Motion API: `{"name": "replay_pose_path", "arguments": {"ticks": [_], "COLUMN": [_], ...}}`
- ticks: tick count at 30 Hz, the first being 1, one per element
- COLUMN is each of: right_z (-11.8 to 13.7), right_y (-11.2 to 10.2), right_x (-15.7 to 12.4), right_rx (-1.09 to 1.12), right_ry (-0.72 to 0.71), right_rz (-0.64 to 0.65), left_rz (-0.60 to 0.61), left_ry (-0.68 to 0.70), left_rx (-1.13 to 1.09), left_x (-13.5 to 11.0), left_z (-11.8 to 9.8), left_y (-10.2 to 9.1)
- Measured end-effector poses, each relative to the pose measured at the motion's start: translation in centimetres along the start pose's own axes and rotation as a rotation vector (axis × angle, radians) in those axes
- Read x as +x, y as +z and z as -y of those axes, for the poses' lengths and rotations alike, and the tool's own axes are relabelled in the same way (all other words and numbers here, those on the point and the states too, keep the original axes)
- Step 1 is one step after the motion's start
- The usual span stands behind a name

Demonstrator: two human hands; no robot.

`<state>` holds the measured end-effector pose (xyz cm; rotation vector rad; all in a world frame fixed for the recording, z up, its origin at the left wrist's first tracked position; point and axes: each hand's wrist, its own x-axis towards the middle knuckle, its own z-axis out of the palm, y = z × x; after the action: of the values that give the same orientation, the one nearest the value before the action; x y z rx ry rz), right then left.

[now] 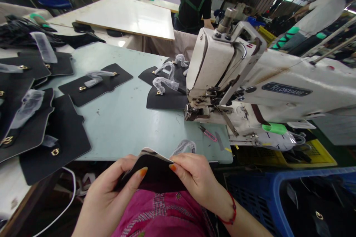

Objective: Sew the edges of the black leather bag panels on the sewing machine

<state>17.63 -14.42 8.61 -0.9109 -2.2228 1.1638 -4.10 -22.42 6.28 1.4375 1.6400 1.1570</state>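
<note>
We hold a black panel [159, 167] at six o'clock.
Left hand [111, 187] and right hand [196, 180] pinch either side, seemingly to steady it.

Black panel [157, 170] partly behind the left hand [102, 196]

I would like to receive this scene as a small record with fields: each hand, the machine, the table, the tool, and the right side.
Left hand: grips the flat black panel with a pale edge, thumb on its dark face
Right hand: pinches the same panel's other side
Machine: white metal sewing machine
Table: pale green smooth tabletop, with black panels bearing gold-coloured fittings and straps in translucent wrap
Tool: pink-handled snips, near the machine
Right side: blue plastic crate, dark pieces inside
</note>
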Motion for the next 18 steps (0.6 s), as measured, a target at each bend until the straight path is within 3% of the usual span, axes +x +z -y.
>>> {"name": "replay_pose_path", "arguments": {"ticks": [18], "right_z": [1.1], "right_y": [0.3], "right_x": [0.8], "right_rx": [0.06], "right_ry": [-0.05], "right_rz": [-0.072], "left_rz": [0.091], "left_ry": [0.079], "left_rx": [-0.047], "left_x": [0.9], "left_z": [-1.8], "left_y": [1.3]}}
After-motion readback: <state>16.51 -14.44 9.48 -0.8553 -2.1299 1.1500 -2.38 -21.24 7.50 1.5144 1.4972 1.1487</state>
